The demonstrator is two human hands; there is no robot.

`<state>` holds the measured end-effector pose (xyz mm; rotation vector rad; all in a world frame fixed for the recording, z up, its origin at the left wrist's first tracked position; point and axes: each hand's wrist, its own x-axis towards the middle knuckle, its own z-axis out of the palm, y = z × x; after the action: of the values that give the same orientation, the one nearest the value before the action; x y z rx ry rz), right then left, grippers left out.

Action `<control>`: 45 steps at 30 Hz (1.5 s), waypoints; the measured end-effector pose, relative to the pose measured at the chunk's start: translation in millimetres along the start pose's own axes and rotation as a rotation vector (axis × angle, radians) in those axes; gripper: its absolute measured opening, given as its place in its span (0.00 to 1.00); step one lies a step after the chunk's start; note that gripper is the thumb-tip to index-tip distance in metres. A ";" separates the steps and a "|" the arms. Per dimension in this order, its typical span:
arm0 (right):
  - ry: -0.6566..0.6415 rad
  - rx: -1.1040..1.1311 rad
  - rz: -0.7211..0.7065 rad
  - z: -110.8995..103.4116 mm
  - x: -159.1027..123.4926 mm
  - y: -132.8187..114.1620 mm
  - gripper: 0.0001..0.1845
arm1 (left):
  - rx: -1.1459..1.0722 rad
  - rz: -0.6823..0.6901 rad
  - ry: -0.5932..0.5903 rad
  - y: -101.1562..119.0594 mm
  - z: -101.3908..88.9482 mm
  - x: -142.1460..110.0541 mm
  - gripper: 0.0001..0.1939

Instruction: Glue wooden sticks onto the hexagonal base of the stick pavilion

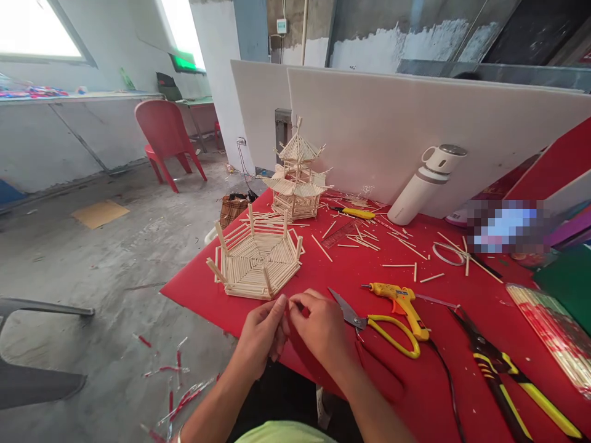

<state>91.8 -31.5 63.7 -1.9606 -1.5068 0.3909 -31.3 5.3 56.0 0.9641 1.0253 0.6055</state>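
Stick platform [249, 261] on red tabletop [351, 269], grey floor [154, 252]

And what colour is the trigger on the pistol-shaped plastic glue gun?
Orange trigger, on a yellow glue gun; best seen in head view.

At ten o'clock, a bright window [37, 29] over a pale counter [41, 132], with a red chair [164, 129] nearer the middle. At eleven, a second glaring window [182, 27] beside a white pillar [219, 74]. At one, a grey wall [355, 24] with patchy white paint [385, 52]; at two, tall white boards [401, 135]. At nine, stained concrete floor [92, 252]; at eight, grey furniture [37, 375], cut off by the edge. Toward five, a red table [420, 400].
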 end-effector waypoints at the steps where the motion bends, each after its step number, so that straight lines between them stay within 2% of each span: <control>1: 0.003 0.045 -0.008 -3.6 -6.1 -0.5 0.11 | -0.043 -0.003 -0.006 0.3 3.1 2.4 0.27; 4: -0.066 0.205 -0.011 -12.0 -15.2 0.5 0.11 | -0.129 0.034 0.057 0.6 6.9 6.7 0.25; 7: -0.175 0.299 -0.017 -16.2 -7.7 4.1 0.10 | -0.073 0.108 0.177 -1.2 2.8 3.9 0.23; 11: 0.017 0.014 0.107 -12.4 19.5 8.1 0.11 | 0.009 0.087 0.233 -7.3 -5.3 -6.8 0.20; 12: 0.029 -0.037 0.125 -9.8 26.5 8.7 0.12 | 0.015 0.082 0.241 -8.8 -6.7 -9.2 0.20; 17: -0.042 -0.063 0.143 4.1 44.5 11.9 0.14 | 0.043 0.084 0.268 -12.1 -8.9 -14.1 0.19; 21: -0.011 -0.050 0.171 12.8 45.1 13.5 0.17 | 0.104 0.057 0.261 -13.2 -9.4 -12.7 0.22; 25: 0.031 -0.045 0.157 21.4 48.0 12.0 0.11 | 0.160 0.074 0.255 -14.2 -10.5 -12.0 0.23; 28: 0.035 -0.049 0.140 23.4 49.0 10.3 0.10 | 0.182 0.084 0.185 -12.7 -11.5 -12.4 0.25; 32: 0.034 -0.048 0.106 15.6 35.1 6.9 0.11 | 0.104 0.090 0.133 -9.8 -14.4 -11.3 0.22; 36: -0.036 0.013 0.001 8.5 2.5 -2.0 0.11 | 0.007 0.010 0.119 -7.6 -16.9 -8.5 0.27; 39: -0.079 0.013 -0.013 5.9 -19.0 -6.9 0.11 | -0.017 -0.031 0.072 -5.3 -17.2 -9.6 0.27; 42: -0.169 0.049 0.006 -3.0 -28.3 -4.1 0.10 | -0.047 0.023 0.133 -5.4 -19.4 -15.9 0.22; 45: -0.309 0.248 0.039 -13.8 -25.7 0.9 0.10 | 0.012 0.052 0.248 -12.1 -24.7 -25.6 0.19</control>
<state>92.7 -60.0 70.0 -1.7941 -1.5216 0.8883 -64.6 -11.6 51.7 0.9441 1.2269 0.7765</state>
